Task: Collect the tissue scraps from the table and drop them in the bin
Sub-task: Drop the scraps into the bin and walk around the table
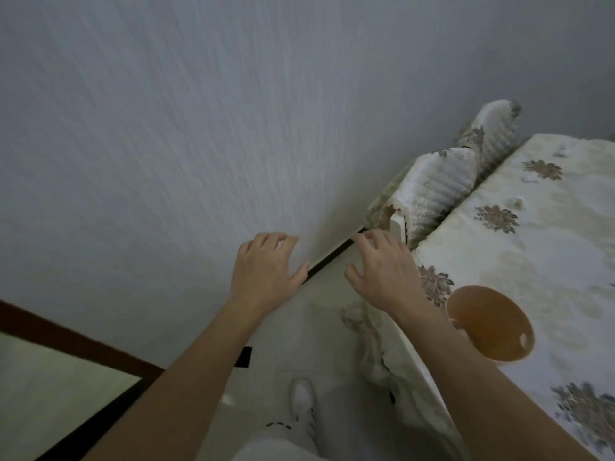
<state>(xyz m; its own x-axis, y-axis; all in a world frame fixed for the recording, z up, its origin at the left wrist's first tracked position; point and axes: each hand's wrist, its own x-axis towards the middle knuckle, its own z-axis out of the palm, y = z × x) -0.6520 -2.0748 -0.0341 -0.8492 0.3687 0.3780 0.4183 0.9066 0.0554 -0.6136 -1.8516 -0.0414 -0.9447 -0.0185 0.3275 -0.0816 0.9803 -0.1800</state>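
Observation:
My left hand (266, 264) is stretched out in front of the grey wall, fingers apart and holding nothing. My right hand (382, 264) hovers beside it near the table's corner, also spread and holding nothing. An orange round bin (492, 324) sits on the table's floral cloth (519, 247), just right of my right forearm; a small white scrap (523, 339) shows inside it. One small white tissue scrap (517, 202) lies on the cloth further back.
Two chair backs in ribbed white covers (432, 188) stand against the table's far side. A textured grey wall (199, 128) fills the left. Below are the pale floor (309, 327), my white shoe (303, 400), and a dark-framed threshold (83, 347).

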